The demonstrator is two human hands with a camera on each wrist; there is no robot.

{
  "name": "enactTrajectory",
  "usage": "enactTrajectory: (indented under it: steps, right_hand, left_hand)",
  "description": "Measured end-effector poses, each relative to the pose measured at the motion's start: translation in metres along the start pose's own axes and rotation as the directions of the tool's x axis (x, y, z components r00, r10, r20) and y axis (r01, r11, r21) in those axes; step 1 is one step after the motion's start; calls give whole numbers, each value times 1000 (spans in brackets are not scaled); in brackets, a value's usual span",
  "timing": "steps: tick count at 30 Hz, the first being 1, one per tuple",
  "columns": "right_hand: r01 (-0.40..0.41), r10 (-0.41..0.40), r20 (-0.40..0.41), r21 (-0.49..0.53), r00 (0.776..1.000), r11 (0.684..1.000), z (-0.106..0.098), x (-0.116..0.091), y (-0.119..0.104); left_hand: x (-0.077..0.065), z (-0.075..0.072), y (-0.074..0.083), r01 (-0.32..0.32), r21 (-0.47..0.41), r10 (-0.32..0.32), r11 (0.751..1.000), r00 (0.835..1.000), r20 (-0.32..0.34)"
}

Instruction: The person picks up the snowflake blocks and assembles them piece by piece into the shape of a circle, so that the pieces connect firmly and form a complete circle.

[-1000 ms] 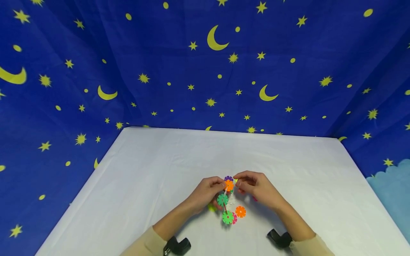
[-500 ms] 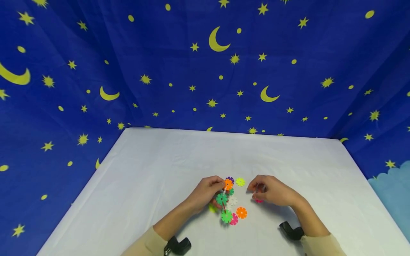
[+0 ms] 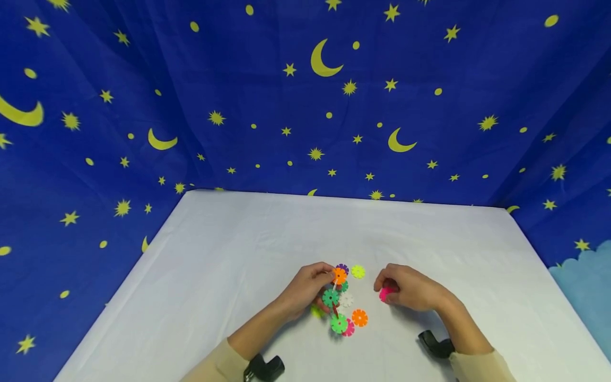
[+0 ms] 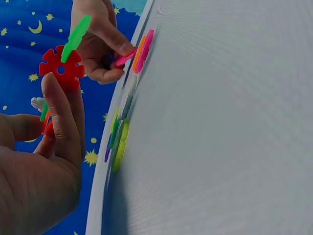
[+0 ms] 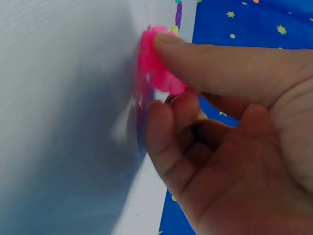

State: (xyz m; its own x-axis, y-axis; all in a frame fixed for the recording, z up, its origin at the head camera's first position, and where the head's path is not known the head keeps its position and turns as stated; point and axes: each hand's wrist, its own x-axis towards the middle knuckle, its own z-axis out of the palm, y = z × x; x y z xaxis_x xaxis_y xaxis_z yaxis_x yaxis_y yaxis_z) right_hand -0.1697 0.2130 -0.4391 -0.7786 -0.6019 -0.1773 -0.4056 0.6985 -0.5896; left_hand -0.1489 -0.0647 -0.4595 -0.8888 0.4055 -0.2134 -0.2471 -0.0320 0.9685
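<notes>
My left hand (image 3: 303, 292) pinches a chain of interlocked notched plastic discs, raised off the table. In the head view its orange disc (image 3: 339, 275) is at the fingertips, followed by a teal disc (image 3: 330, 298) and a light green disc (image 3: 339, 323). A red disc (image 4: 51, 66) shows face-on in the left wrist view, joined to the green one. To the right, my right hand (image 3: 412, 286) pinches a pink disc (image 5: 161, 66) between thumb and fingers, close to the tabletop. Fingers partly cover that disc.
Loose notched discs lie on the white table (image 3: 267, 223) around the chain: yellow (image 3: 358, 271), purple (image 3: 342, 268), white (image 3: 346, 300), orange (image 3: 360, 318), another pink one (image 3: 348, 328) and several more. A blue star-printed curtain (image 3: 267, 95) hangs behind.
My right hand has moved right from beside the chain, leaving the yellow disc on the table, and now grips the pink disc. My left hand has kept the chain nearly still.
</notes>
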Motion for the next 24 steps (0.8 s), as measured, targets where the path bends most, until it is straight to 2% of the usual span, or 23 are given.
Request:
enactTrajectory:
  steps: [5, 9, 15, 21, 24]
  right_hand:
    - [61, -59, -31, 69, 998, 996, -1, 0, 0]
    - [77, -69, -61, 148, 996, 986, 0, 2, -2]
    - [123, -83, -182, 221, 980, 968, 2, 5, -12]
    - [135, -47, -252, 345, 967, 929, 9, 11, -22]
    - [123, -20, -271, 369, 962, 921, 13, 13, -27]
  left_hand:
    - [1, 1, 1, 1, 13, -1, 1000, 1000, -3]
    - [1, 2, 1, 1, 31, -1, 1000, 1000, -13]
    - [1, 1, -2, -11, 31, 11, 999, 1000, -4]
    - [1, 2, -2, -14, 21, 14, 1000, 1000, 4]
    - [0, 3, -2, -14, 16, 14, 1000, 1000, 6]
